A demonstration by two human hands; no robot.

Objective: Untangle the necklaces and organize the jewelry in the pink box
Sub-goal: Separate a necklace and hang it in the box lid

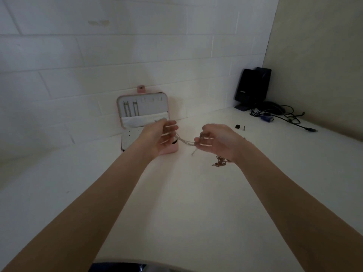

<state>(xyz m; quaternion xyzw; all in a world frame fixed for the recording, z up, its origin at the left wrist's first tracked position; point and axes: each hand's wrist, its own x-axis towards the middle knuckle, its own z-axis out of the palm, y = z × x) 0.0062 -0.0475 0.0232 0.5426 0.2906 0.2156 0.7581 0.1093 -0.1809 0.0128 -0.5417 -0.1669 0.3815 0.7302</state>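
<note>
A pink jewelry box point(169, 149) stands open against the white wall, its lid point(143, 108) upright with two chains hanging inside. My left hand point(157, 138) is raised in front of the box and pinches one end of a tangle of silver necklaces point(185, 141). My right hand point(216, 140) grips the other end, so the chains stretch between both hands above the table. A loose strand dangles below the tangle. A brownish beaded piece of jewelry point(220, 161) lies on the table under my right wrist.
The white table point(186, 203) runs into a corner. At the back right stand two black speakers point(253, 87) with a heap of cables point(279, 114). A small black item point(238, 126) lies near them.
</note>
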